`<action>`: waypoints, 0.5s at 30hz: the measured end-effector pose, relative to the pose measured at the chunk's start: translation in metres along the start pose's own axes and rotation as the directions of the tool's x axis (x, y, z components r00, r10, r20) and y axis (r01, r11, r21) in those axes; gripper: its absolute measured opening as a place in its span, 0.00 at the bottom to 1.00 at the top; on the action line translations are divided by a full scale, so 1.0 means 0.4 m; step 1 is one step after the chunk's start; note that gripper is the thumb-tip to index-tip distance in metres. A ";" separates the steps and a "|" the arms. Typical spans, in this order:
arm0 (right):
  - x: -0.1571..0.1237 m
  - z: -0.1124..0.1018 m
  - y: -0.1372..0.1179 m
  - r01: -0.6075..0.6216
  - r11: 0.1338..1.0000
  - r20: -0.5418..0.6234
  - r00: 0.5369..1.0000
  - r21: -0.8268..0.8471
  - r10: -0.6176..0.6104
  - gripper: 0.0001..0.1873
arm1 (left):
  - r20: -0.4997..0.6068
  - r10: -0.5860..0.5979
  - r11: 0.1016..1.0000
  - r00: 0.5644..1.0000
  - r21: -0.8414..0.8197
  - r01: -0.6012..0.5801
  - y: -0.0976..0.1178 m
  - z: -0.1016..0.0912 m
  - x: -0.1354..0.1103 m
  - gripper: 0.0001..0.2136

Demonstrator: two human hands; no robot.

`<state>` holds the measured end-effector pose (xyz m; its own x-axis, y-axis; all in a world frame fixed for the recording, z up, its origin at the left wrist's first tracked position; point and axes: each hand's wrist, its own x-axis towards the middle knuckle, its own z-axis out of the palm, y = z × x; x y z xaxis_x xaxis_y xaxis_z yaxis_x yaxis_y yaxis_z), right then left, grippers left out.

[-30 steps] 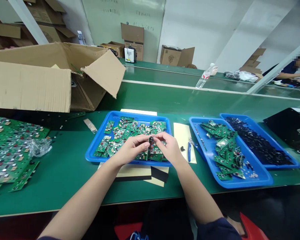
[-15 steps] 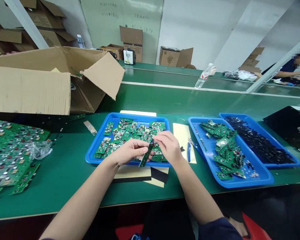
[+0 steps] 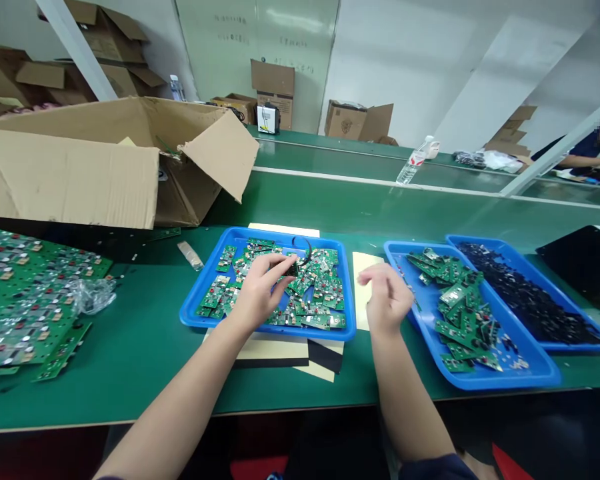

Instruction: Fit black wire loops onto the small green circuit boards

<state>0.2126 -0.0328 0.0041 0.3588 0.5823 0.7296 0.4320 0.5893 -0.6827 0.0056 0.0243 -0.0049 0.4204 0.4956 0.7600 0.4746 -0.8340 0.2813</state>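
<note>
Across the green counter (image 3: pixel 155 383), both arms reach forward; the left arm (image 3: pixel 183 393) slants in from the lower left, while the right arm (image 3: pixel 414 400) rises more steeply. The blue tray (image 3: pixel 190 308) of loose boards (image 3: pixel 326 288) lies below the left hand (image 3: pixel 281 272). The right hand (image 3: pixel 387 297) is above the pale card (image 3: pixel 361 315), between that tray and the side tray (image 3: pixel 517 381). Half a second ago both hands met at one board; now the right hand has swung away to the right, well apart from the left. Its fingers are curled in; whether it holds anything, I cannot tell. The left hand pinches the board (image 3: pixel 293 269) between thumb and fingers over the tray, mostly hidden by them. A thin black strand (image 3: pixel 309 249) curves up beside the board; whether they are joined is unclear.
</note>
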 end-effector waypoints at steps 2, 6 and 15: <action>-0.012 0.019 -0.009 -0.051 0.999 0.291 0.955 -0.007 0.051 0.11 | 0.001 0.041 0.999 0.999 0.007 -0.041 0.001 0.003 -0.002 0.19; -0.038 0.063 -0.017 -0.290 0.957 0.505 0.822 -0.029 0.264 0.07 | 0.045 0.118 0.990 0.992 -0.084 -0.114 0.009 0.010 -0.008 0.21; -0.039 0.065 -0.001 -0.492 0.869 0.415 0.802 0.053 0.429 0.07 | 0.167 0.152 0.955 0.974 -0.277 -0.102 0.027 0.015 -0.012 0.24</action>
<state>0.1851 -0.0275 -0.0079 0.1299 0.9525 0.2755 0.1552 0.2549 -0.9544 0.0132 0.0142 -0.0089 0.6110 0.3963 0.6853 0.1965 -0.9145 0.3537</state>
